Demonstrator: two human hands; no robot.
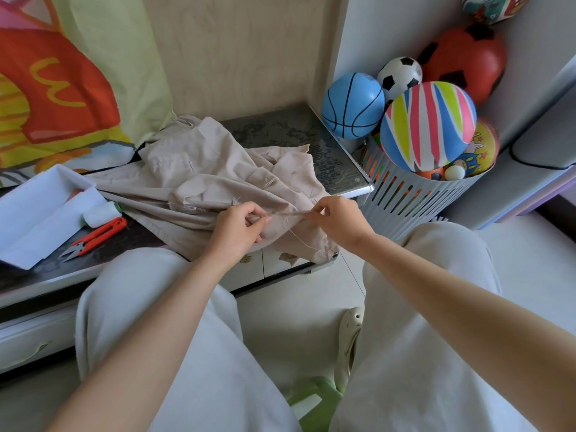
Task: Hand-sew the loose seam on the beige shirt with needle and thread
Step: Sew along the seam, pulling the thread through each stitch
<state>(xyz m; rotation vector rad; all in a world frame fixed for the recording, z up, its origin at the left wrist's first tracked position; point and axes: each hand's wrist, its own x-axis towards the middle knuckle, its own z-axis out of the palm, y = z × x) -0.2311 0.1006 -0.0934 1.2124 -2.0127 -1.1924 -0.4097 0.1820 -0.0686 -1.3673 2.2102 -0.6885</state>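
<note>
Item: beige shirt (218,179), crumpled on a dark table (296,129), its near part hanging over the front edge towards the person's knees. Working part: the seam edge (288,213), pulled taut into a narrow ridge between the two hands, long axis running left to right and rising slightly to the right. Left hand (240,226): fingers curled, thumb and forefinger pinching the left end of the ridge, with bunched cloth under the palm. Right hand (336,219): fingertips closed in a fine pinch on the right end of the ridge. A thin sliver just above them may be the needle (316,202), but it is too small to confirm. Thread (307,243): pale, slack, looping down from the seam over the hanging cloth towards its frayed lower corner. Position: the seam lies directly between the hands, both touching it, the right hand at the end where the sliver shows. Judgement: the next stitch would travel along this ridge, so the left hand's tension matters. Also present: red snips (96,235) and a white spool (101,213) beside a white box (40,207), well to the left, and a basket (420,194) of balls on the right.
</note>
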